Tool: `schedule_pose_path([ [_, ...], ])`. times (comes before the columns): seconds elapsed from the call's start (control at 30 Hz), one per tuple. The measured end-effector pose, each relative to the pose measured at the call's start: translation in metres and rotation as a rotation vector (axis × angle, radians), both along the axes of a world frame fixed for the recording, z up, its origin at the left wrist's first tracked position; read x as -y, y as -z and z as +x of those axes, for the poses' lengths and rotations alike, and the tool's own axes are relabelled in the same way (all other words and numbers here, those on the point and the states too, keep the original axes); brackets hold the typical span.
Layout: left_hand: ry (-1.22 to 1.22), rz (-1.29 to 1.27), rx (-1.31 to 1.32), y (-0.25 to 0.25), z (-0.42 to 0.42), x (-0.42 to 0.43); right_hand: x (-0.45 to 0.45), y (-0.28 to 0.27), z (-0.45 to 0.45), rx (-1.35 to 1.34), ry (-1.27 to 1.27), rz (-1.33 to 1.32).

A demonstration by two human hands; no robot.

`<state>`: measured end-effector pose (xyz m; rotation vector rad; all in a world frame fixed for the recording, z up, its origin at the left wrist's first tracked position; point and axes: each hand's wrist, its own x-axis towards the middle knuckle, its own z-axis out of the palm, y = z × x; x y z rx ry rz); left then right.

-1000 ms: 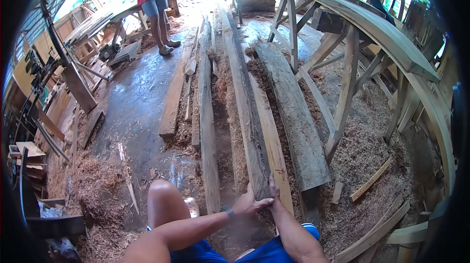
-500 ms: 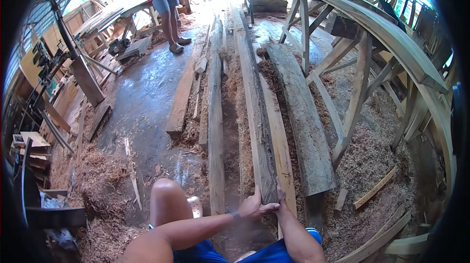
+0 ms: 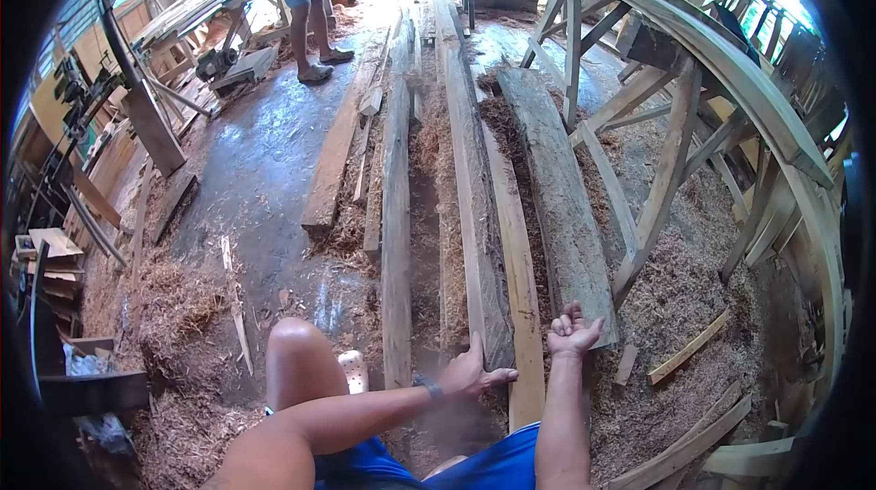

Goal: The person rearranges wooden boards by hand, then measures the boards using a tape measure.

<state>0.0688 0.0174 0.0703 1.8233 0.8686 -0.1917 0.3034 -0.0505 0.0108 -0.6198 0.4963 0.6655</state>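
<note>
Beam (image 3: 475, 189): near end against left hand (image 3: 470, 373); right hand (image 3: 574, 333) apart.

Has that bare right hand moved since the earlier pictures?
Yes, rightward: the right hand has come off the thick grey-brown wooden beam and now shows against the near end of the wide grey wooden plank.

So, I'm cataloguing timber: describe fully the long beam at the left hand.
The long beam looks like rough wood, paler on top, darker and coarser along its right side. It lies low, stretching into the background beside a yellowish plank. The left hand touches its near end; its underside is hidden.
</note>
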Motion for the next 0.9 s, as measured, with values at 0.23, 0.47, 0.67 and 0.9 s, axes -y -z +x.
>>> schedule_pose_path([
  [0.23,-0.057,-0.045,0.207,0.005,-0.005,-0.002,-0.034,0.014,-0.053,0.022,-0.265,-0.153],
  [0.47,-0.225,-0.021,0.17,-0.008,0.011,0.001,-0.044,0.014,-0.077,0.154,-0.304,-0.332],
  [0.67,-0.26,0.011,0.086,0.0,0.015,0.005,-0.044,0.036,-0.071,0.125,-0.344,-0.273],
  [0.9,-0.351,0.002,0.051,-0.008,0.017,0.008,-0.047,0.033,-0.074,0.102,-0.399,-0.251],
])
